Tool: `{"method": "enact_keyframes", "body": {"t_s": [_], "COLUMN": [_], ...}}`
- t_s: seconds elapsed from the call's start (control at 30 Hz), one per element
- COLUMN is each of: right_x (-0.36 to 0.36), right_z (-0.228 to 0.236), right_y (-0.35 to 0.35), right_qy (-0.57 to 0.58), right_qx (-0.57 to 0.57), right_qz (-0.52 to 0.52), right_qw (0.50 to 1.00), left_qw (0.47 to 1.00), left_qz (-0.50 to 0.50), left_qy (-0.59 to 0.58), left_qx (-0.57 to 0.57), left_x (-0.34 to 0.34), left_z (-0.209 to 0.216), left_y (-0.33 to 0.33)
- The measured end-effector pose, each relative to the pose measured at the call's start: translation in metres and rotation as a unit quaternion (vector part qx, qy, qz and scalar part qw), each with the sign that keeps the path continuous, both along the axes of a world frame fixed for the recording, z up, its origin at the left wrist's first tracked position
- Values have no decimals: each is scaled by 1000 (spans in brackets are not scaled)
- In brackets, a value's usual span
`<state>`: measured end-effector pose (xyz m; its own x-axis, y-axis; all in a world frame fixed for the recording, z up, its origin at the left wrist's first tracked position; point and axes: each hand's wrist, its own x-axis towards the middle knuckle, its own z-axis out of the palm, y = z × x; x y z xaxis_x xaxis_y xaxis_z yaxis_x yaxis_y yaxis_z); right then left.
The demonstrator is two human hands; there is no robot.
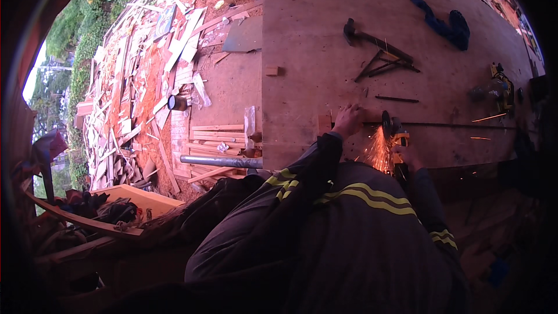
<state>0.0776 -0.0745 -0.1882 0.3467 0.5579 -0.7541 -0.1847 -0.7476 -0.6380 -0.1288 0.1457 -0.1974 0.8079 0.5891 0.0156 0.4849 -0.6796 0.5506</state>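
Bench [314,40]: smooth matt wood. Bar [459,125] along near edge: dull metal. Grinder [400,140]: plastic housing. Block [274,71] by left edge: bare wood. Rag [453,34] toward right edge: matt cloth.

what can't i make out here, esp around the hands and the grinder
All in the head view:
- Left end of the dark bar: lost around the disc and left hand.
- Exact cutting spot: covered by the disc and sparks.
- Rear of the grinder: lost in shadow by the right hand.
- Kind of yellow-and-black tool, far right: too small and dim.
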Motion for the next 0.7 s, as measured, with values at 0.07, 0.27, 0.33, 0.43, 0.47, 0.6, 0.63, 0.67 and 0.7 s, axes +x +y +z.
{"method": "enact_keyframes", "body": {"t_s": [0.07, 0.27, 0.33, 0.43, 0.47, 0.6, 0.63, 0.67, 0.7], "right_x": [4, -4, -5, -3, -1, -2, -3, -3, -2], "right_z": [-3, 18, 28, 15, 12, 14, 15, 14, 15], "right_y": [-6, 7, 11, 7, 4, 6, 7, 6, 6], "right_qy": [-27, -3, 21, -19, -20, -21, -26, -26, -24], "right_qx": [23, -12, -25, 6, 6, -3, 5, 5, 7], "right_qz": [8, -11, -1, 3, 2, 10, 15, 15, 20], "right_qw": [999, 1000, 999, 1000, 1000, 1000, 1000, 1000, 999], "left_qw": [1000, 1000, 1000, 1000, 1000, 1000, 1000, 1000, 1000], "left_qz": [-3, 1, 6, 6, 5, 9, 10, 9, 10], "left_qy": [4, -22, -8, -3, -4, -15, -25, -25, -28], "left_qx": [-8, -12, -16, -28, -28, -6, 1, 1, -3], "left_x": [5, 1, 1, 2, 3, 0, 0, 0, 0], "left_z": [2, -10, -9, -7, -6, -10, -11, -11, -10], "left_y": [-2, 1, 1, 1, 1, 1, 1, 0, 0]}}
